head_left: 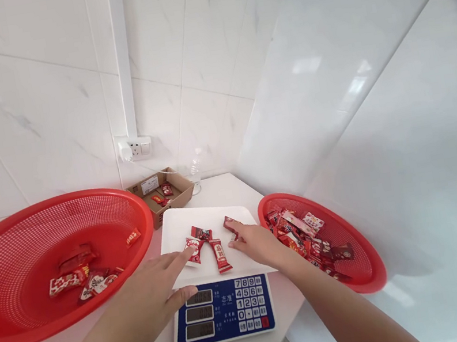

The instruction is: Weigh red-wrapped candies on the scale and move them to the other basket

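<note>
A white weighing pan (172, 227) sits on a blue digital scale (230, 311). My right hand (258, 242) pinches a dark red wrapped candy (228, 220) at the pan's right side. Over the pan's left edge, my left hand (156, 288) is open, thumb apart from the stretched index finger. That fingertip overlaps a red-and-white candy (193, 251); whether it touches cannot be told. Beside this lie a dark red candy (201, 233) and a red candy (220, 256) with a pale label. The scale's displays are lit too faintly to read surely.
A large red mesh basket (142, 208) at left holds several candies. Another red basket (373, 263) at right holds a bigger heap. Behind the pan stand a cardboard box (184, 193) with a few candies and a clear plastic bottle (196, 167). A wall socket (136, 149) has a plug in it.
</note>
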Tool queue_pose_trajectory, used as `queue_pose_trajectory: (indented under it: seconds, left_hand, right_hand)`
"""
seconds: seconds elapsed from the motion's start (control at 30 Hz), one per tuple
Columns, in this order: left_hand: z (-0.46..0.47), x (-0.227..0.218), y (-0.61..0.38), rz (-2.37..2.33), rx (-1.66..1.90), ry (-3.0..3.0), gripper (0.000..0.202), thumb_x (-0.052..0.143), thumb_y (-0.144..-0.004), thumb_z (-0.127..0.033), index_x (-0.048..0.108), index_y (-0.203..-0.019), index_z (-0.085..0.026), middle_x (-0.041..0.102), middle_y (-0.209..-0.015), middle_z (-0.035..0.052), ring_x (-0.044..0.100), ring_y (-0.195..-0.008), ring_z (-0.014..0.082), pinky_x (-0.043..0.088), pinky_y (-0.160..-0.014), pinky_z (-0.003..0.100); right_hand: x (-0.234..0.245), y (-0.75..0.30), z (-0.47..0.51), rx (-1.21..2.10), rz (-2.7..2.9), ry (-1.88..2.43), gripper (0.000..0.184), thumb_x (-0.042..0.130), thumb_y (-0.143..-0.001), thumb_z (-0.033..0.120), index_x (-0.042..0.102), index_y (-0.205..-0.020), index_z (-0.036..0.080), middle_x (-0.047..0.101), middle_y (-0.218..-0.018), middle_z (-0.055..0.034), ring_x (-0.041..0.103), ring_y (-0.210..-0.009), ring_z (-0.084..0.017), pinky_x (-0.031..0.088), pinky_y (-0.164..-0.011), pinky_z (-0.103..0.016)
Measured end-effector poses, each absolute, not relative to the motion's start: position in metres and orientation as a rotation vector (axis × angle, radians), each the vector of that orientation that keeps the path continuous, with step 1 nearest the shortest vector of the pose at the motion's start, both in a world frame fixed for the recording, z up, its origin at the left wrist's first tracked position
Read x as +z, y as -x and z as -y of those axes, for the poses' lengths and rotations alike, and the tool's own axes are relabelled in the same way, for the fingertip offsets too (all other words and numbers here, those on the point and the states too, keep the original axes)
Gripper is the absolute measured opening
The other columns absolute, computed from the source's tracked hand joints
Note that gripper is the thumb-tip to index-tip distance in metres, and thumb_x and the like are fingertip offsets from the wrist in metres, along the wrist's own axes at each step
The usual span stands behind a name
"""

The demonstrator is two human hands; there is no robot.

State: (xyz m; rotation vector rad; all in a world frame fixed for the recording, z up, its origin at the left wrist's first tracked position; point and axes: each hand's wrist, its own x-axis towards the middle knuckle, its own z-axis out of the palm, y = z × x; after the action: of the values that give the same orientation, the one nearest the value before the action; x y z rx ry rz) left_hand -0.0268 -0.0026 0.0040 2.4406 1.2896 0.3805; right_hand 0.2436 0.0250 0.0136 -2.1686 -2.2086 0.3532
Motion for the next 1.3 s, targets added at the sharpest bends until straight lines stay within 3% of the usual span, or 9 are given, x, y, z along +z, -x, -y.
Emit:
queue_pose_trajectory:
  seconds: [0.13,0.23,0.4,0.5,0.57,0.77,0.87,1.07,1.3]
  left_hand:
    - [0.003,0.004,0.026,-1.295,0.357,-2.426,0.055,0.037,-0.092,-0.057,0.034,-0.144,-0.039,0.052,-0.142,0.0008,0.049,-0.127,0.0277,0.044,-0.101,0.047]
    - [0.002,0.004,0.027,-1.301,0.370,-2.437,0.055,0.037,-0.092,-0.056,0.034,-0.144,-0.037,0.051,-0.142,0.0022,0.049,-0.128,0.0280,0.045,-0.100,0.046]
    - [0.003,0.002,0.027,-1.286,0.398,-2.481,0.054,0.038,-0.093,-0.055,0.036,-0.143,-0.036,0.052,-0.142,0.0024,0.051,-0.126,0.0272,0.047,-0.099,0.044]
    - [0.003,0.001,0.026,-1.265,0.437,-2.521,0.054,0.040,-0.093,-0.054,0.035,-0.144,-0.037,0.055,-0.139,0.0025,0.055,-0.122,0.0265,0.049,-0.097,0.044]
    - [0.003,0.001,0.026,-1.250,0.460,-2.548,0.054,0.041,-0.093,-0.053,0.035,-0.144,-0.036,0.057,-0.137,0.0031,0.057,-0.120,0.0265,0.049,-0.095,0.043]
    - [0.002,0.000,0.028,-1.259,0.480,-2.568,0.055,0.041,-0.093,-0.053,0.033,-0.144,-0.037,0.053,-0.141,0.0036,0.053,-0.124,0.0279,0.050,-0.094,0.041]
    - [0.002,0.000,0.029,-1.263,0.469,-2.533,0.056,0.042,-0.092,-0.054,0.031,-0.145,-0.040,0.051,-0.143,0.0015,0.051,-0.127,0.0284,0.049,-0.095,0.042]
    - [0.003,0.004,0.029,-1.289,0.407,-2.478,0.055,0.039,-0.093,-0.054,0.028,-0.145,-0.041,0.051,-0.143,0.0009,0.049,-0.128,0.0277,0.046,-0.099,0.044]
    - [0.003,0.004,0.027,-1.271,0.354,-2.476,0.057,0.036,-0.093,-0.055,0.029,-0.146,-0.036,0.048,-0.146,0.0025,0.046,-0.131,0.0287,0.046,-0.099,0.043]
  right_hand:
    - [0.014,-0.224,-0.018,0.468,2.390,1.973,0.052,0.056,-0.085,0.042,0.052,-0.135,0.029,0.073,-0.100,-0.0042,0.065,-0.098,-0.022,0.043,-0.080,-0.029]
    - [0.013,-0.221,-0.019,0.411,2.446,2.016,0.051,0.057,-0.084,0.037,0.053,-0.134,0.032,0.071,-0.109,-0.0049,0.064,-0.102,-0.024,0.044,-0.081,-0.031]
    - [0.016,-0.213,-0.018,0.294,2.410,2.036,0.050,0.049,-0.090,0.034,0.048,-0.139,0.026,0.065,-0.123,-0.0102,0.061,-0.110,-0.027,0.045,-0.085,-0.034]
    - [0.015,-0.193,-0.009,0.323,2.527,1.820,0.053,0.047,-0.092,0.044,0.040,-0.143,0.030,0.068,-0.116,-0.0082,0.064,-0.104,-0.026,0.046,-0.082,-0.034]
    - [0.013,-0.180,-0.006,0.297,2.609,1.749,0.050,0.044,-0.092,0.047,0.044,-0.139,0.031,0.071,-0.107,-0.0077,0.066,-0.097,-0.026,0.047,-0.077,-0.034]
    - [0.009,-0.182,-0.008,0.213,2.638,1.831,0.043,0.042,-0.094,0.040,0.048,-0.136,0.032,0.071,-0.104,-0.0082,0.066,-0.095,-0.026,0.047,-0.076,-0.035]
    - [0.013,-0.196,-0.004,0.272,2.562,1.919,0.042,0.044,-0.093,0.038,0.051,-0.134,0.031,0.071,-0.109,-0.0074,0.065,-0.099,-0.026,0.047,-0.080,-0.034]
    - [0.021,-0.252,0.018,0.467,2.088,1.925,0.053,0.047,-0.090,0.036,0.043,-0.142,0.029,0.057,-0.134,-0.0041,0.055,-0.119,-0.020,0.041,-0.099,-0.032]
    - [-0.002,-0.345,0.044,0.189,1.468,2.212,0.049,0.036,-0.083,0.023,0.058,-0.127,0.019,0.051,-0.137,-0.0087,0.048,-0.126,-0.022,0.039,-0.105,-0.037]
